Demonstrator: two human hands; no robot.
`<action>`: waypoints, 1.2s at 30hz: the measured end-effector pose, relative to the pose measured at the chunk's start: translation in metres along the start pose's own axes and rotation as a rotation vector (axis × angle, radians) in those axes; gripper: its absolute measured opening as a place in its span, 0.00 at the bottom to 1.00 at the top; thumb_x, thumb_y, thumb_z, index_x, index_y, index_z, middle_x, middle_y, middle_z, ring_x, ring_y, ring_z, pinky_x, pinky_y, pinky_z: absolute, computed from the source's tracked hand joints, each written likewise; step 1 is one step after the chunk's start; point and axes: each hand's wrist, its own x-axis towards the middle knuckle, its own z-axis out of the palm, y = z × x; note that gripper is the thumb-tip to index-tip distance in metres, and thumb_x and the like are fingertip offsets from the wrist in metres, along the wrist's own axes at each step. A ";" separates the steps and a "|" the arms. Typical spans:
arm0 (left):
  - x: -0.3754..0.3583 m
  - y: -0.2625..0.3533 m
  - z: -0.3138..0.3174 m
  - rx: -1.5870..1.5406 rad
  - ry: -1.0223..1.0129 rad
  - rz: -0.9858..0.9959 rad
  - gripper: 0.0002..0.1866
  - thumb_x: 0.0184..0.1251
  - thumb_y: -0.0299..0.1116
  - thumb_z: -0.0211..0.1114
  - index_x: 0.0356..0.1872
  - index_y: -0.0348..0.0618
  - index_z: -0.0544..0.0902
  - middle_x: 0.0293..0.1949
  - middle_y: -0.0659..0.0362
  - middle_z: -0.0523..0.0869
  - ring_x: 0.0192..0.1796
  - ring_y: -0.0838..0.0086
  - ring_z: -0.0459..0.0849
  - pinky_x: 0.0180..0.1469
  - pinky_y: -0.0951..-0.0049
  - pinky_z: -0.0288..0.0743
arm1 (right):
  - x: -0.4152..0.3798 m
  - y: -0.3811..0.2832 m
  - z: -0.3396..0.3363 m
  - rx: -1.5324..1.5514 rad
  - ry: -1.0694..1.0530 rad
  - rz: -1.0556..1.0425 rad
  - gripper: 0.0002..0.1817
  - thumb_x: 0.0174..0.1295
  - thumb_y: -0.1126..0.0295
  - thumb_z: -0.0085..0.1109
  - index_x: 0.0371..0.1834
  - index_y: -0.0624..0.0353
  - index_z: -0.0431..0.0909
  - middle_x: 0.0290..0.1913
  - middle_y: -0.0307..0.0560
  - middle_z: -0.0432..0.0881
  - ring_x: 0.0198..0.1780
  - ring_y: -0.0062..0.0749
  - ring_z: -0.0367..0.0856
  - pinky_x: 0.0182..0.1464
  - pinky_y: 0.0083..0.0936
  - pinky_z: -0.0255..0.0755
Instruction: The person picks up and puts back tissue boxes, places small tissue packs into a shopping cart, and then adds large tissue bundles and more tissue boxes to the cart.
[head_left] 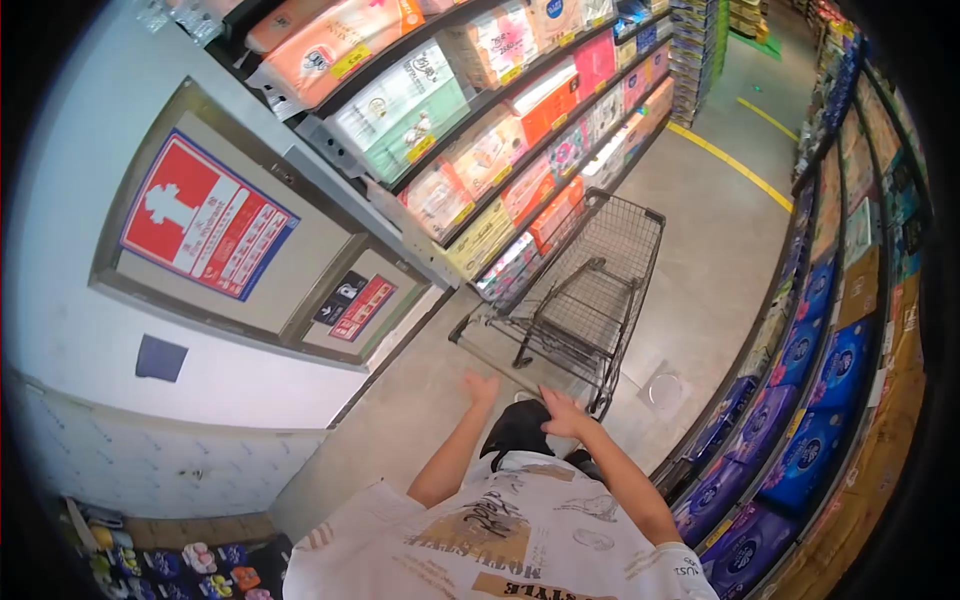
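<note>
A dark wire-mesh shopping cart (590,290) stands in front of me, its long handle (500,362) running across on my side. My left hand (481,386) is open near the handle, fingers spread, with a gap visible between the two. At the handle's right end is my right hand (564,413); its fingers stretch toward the bar and the thumb stands apart. Whether they touch the bar is hard to make out. Neither hand shows anything held. Below them, dark trousers (517,428) show past my printed white shirt (540,520).
Shelves of packaged tissues (400,110) line the left side beyond a fire hydrant cabinet (210,215). On the right, a long shelf holds blue and purple packs (800,450). Yellow lines (735,165) cross the grey aisle floor (700,270). Small colourful goods (200,560) hang at lower left.
</note>
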 end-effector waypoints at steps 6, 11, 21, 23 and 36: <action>-0.071 0.049 -0.047 -0.570 -0.489 -0.370 0.36 0.68 0.47 0.67 0.69 0.31 0.69 0.50 0.49 0.84 0.49 0.61 0.85 0.51 0.61 0.79 | -0.003 0.009 0.038 0.126 0.275 -0.412 0.41 0.52 0.68 0.69 0.74 0.57 0.68 0.73 0.66 0.68 0.72 0.59 0.71 0.71 0.46 0.67; -0.034 0.018 -0.035 -1.073 -0.741 -0.534 0.23 0.72 0.47 0.61 0.57 0.40 0.77 0.51 0.54 0.85 0.52 0.62 0.84 0.54 0.61 0.77 | -0.035 0.056 0.038 0.624 0.365 -0.075 0.24 0.58 0.76 0.63 0.61 0.62 0.78 0.52 0.51 0.84 0.48 0.35 0.85 0.50 0.29 0.80; -0.029 -0.017 -0.032 -1.438 -0.691 -0.755 0.18 0.79 0.49 0.57 0.56 0.49 0.78 0.53 0.56 0.85 0.56 0.62 0.81 0.60 0.53 0.73 | -0.167 0.169 0.064 0.632 0.639 0.738 0.12 0.58 0.76 0.58 0.45 0.64 0.83 0.30 0.47 0.85 0.29 0.33 0.84 0.31 0.30 0.78; -0.034 -0.010 -0.050 -1.448 -0.680 -0.634 0.16 0.80 0.48 0.56 0.58 0.51 0.76 0.53 0.57 0.84 0.56 0.63 0.81 0.60 0.52 0.73 | -0.185 0.158 0.072 0.538 0.606 0.839 0.11 0.58 0.73 0.58 0.43 0.64 0.84 0.30 0.48 0.86 0.30 0.33 0.85 0.32 0.30 0.78; -0.018 -0.010 -0.079 -1.126 -0.234 -0.383 0.49 0.71 0.26 0.63 0.84 0.53 0.39 0.62 0.51 0.76 0.57 0.62 0.81 0.58 0.57 0.76 | -0.146 0.007 0.009 0.141 0.455 0.586 0.19 0.56 0.69 0.62 0.52 0.60 0.83 0.34 0.59 0.87 0.38 0.47 0.87 0.45 0.39 0.79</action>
